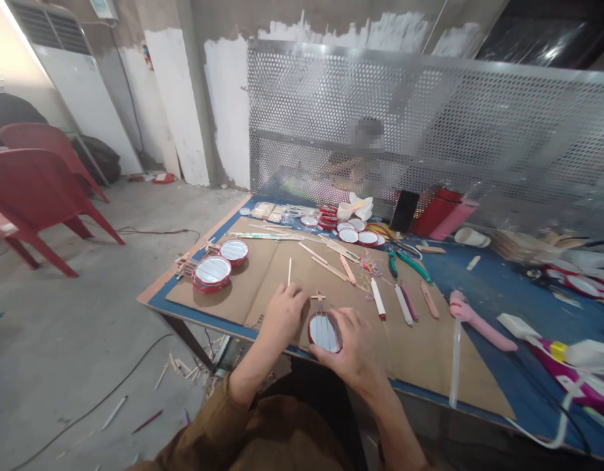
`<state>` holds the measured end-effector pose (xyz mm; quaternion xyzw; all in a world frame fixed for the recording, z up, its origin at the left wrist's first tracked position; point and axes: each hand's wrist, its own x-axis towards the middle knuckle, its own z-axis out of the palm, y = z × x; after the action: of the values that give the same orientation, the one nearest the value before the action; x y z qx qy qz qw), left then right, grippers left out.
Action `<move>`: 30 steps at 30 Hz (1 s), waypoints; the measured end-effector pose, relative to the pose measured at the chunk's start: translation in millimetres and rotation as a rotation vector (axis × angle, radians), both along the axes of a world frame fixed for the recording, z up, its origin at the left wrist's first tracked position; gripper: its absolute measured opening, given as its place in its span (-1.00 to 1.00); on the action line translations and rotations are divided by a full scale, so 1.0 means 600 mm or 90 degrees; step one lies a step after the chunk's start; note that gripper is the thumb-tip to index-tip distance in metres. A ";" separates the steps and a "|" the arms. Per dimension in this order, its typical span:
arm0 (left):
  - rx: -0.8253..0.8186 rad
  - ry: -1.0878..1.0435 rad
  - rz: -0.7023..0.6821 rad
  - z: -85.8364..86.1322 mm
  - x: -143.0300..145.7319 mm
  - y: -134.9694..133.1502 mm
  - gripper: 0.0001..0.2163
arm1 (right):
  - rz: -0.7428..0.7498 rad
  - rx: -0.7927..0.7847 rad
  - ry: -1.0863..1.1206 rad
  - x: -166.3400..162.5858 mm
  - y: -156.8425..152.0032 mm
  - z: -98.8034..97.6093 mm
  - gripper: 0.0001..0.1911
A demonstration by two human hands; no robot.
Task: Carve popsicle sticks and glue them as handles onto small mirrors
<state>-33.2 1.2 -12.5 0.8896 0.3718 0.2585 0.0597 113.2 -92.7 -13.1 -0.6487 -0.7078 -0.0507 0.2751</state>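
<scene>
My right hand [353, 350] is closed round a small red-rimmed round lid [324, 331] with white strips across its face, held just above the brown cardboard sheet [263, 278]. My left hand [284, 309] rests on the cardboard beside it, fingers curled, pinching a thin wooden stick [289, 271] that points away from me. A short wooden cross piece [320, 297] lies between the two hands.
Two finished red lids [212, 273] sit at the cardboard's left corner. Wooden sticks, coloured sticks, green pliers [410, 263], more lids and a pink glue gun [478, 322] lie further out. A perforated metal screen [429, 124] backs the table. Red chairs [34, 196] stand to the left.
</scene>
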 end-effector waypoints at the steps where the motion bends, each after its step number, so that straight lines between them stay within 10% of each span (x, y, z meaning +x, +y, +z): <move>1: -0.001 -0.002 -0.004 0.000 -0.001 0.000 -0.80 | 0.001 -0.007 0.001 0.000 -0.001 0.002 -0.48; 30: 0.010 0.022 -0.001 0.000 -0.002 -0.001 -0.79 | 0.015 -0.001 0.002 0.004 0.000 -0.002 -0.47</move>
<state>-34.7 0.5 -12.5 0.8948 0.3697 0.2458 0.0463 115.6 -92.7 -14.3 -0.6408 -0.7149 -0.0460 0.2761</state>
